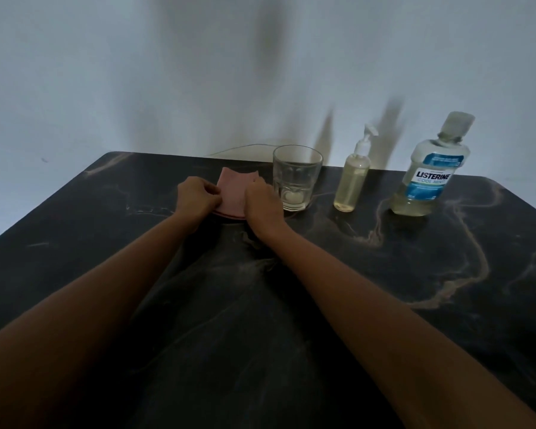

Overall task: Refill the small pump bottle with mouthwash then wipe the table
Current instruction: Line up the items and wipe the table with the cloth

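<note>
Small pump bottle (351, 181): stands upright on the far right part of the table, between the glass and the mouthwash bottle, touching neither. Its white pump head is on, and pale yellowish liquid fills most of its clear body.
Mouthwash bottle (427, 178): upright to the right of the pump bottle, cap on, with a blue and white label and pale liquid low in its body.
Pink cloth (232, 193): lies folded flat near the table's far edge, just left of the glass.
Left hand (197, 196): fingers curled, pinching the cloth's left edge.
Right hand (262, 202): fingers curled over the cloth's right edge, gripping it, just beside the glass.
Glass (296, 178): a clear tumbler, upright, with no liquid visible in it.
Table (384, 289): dark marble-patterned top with pale veins; both forearms reach across it.
Wall (167, 72): plain and pale, with dim shadows behind the bottles.
</note>
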`<state>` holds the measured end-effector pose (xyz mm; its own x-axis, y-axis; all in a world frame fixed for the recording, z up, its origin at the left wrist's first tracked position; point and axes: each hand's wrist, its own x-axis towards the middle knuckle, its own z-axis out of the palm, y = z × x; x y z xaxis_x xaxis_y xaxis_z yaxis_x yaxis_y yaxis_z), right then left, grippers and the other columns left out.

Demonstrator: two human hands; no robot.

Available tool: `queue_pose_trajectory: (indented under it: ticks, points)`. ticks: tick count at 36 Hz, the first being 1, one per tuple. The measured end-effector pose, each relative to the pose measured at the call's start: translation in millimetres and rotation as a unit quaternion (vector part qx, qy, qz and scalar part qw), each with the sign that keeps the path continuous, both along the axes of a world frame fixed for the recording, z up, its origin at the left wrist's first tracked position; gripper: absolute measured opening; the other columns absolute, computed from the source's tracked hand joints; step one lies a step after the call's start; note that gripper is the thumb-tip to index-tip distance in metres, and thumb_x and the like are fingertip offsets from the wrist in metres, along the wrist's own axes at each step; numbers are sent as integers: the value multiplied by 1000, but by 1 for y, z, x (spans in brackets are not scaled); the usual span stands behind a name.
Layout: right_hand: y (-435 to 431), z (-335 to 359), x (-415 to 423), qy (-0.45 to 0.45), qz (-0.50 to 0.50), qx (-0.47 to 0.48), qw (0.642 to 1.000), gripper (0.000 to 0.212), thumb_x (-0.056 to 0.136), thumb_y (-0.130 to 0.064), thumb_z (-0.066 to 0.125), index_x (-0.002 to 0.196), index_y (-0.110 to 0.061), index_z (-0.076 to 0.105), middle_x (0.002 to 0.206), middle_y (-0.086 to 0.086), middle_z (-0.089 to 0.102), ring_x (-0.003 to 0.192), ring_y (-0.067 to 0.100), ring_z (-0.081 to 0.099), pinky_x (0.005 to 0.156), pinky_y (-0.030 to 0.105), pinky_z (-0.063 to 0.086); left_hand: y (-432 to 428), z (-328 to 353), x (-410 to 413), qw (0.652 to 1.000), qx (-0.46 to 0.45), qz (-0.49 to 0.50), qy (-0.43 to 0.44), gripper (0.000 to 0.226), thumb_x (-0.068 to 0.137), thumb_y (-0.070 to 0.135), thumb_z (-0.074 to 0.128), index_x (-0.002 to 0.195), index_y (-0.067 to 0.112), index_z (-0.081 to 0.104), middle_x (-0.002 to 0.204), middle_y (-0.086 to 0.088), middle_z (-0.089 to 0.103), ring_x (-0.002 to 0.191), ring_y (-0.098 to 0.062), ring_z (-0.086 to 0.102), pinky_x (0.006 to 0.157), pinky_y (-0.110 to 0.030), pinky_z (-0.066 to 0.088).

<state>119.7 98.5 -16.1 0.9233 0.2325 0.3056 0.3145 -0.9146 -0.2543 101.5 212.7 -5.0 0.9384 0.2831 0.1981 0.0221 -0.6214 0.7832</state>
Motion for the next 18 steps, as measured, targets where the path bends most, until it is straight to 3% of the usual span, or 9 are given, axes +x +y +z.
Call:
queue_pose_trajectory:
  ticks: [5,13,18]
  points:
    - [-4,2,-10,-36,23,-46,998,27,92,-2,34,108,3,55,115,22,57,106,34,54,82,37,45,-3,1,-6,1000,27,-14,3,29,83,-1,58,111,-9,58,119,-22,60,104,-27,60,87,-26,43]
    - [-17,11,-41,-76,32,-37,996,24,92,-7,40,93,2,62,99,18,63,89,32,60,65,32,41,-14,11,-34,996,88,-18,-23,36,86,7,56,120,-5,53,126,-21,56,117,-27,52,101,-34,38]
    - [-35,21,-64,-97,34,14,995,26,94,-13,39,96,-1,61,99,17,62,85,30,60,73,36,49,-24,19,-54,993,106,-22,-46,37,92,13,49,125,-3,48,128,-21,53,118,-29,50,98,-34,38]
